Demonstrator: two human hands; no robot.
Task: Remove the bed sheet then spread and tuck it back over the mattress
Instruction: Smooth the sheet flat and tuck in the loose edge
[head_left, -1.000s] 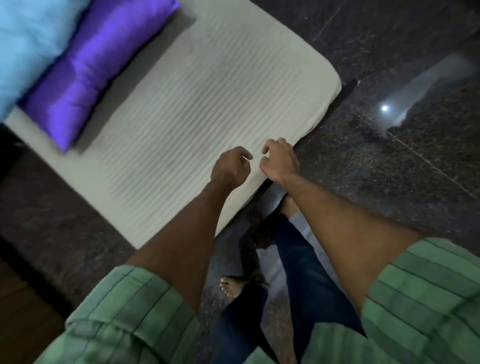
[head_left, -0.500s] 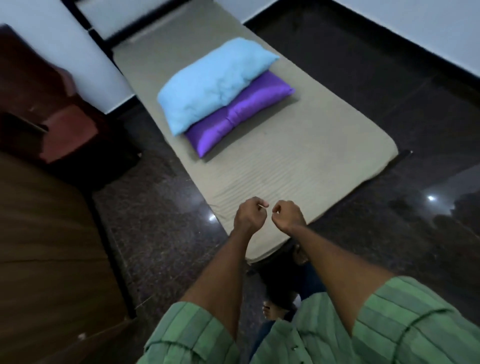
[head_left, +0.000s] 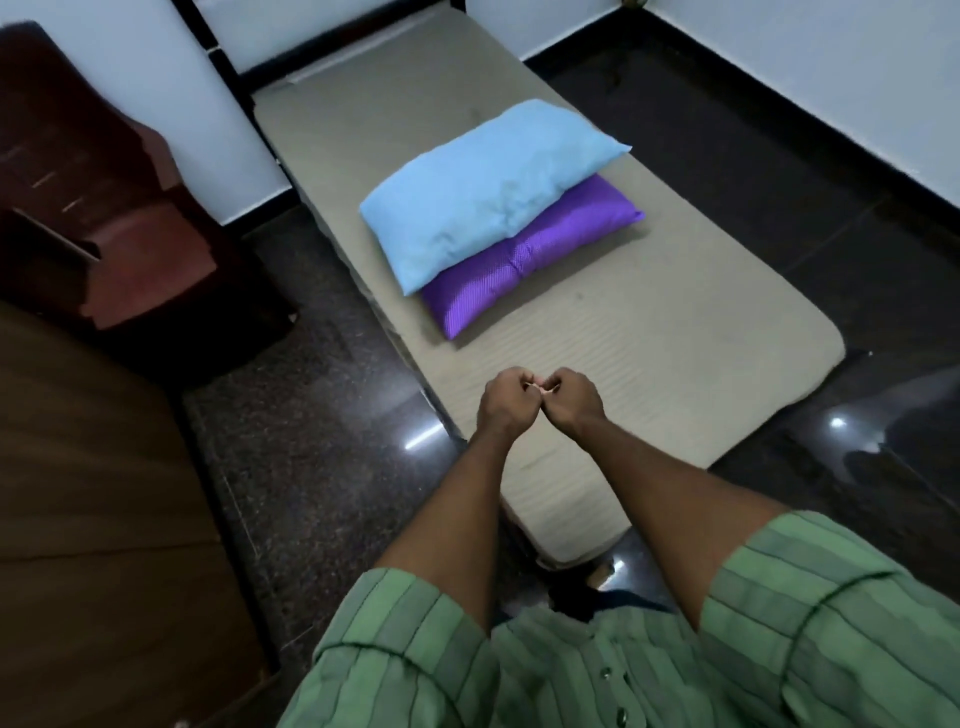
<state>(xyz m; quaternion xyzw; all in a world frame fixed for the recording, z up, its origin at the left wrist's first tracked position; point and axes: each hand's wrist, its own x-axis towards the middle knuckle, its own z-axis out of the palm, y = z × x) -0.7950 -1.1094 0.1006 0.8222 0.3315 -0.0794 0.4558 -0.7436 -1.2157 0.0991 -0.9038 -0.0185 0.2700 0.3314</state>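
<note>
Two fists meet above the near end of the mattress (head_left: 675, 332): the left hand (head_left: 501, 402) and right hand (head_left: 574, 400) are curled, knuckles touching, and neither grip seems to hold any cloth, though the fingertips are hidden and a thin pinch cannot be ruled out.

The bed sheet (head_left: 613, 364), a ribbed beige cover, lies flat on the mattress directly below and beyond the hands. Its long axis runs away from the person toward the far wall. Both hands sit over the near-left part of the mattress, the left nearer its left edge.

Farther up the mattress, the blue pillow (head_left: 488, 192) rests partly on the purple pillow (head_left: 530, 260). In my judgement both must come off before the sheet can lift. A dark wooden chair (head_left: 104, 218) stands left of the mattress.
</note>
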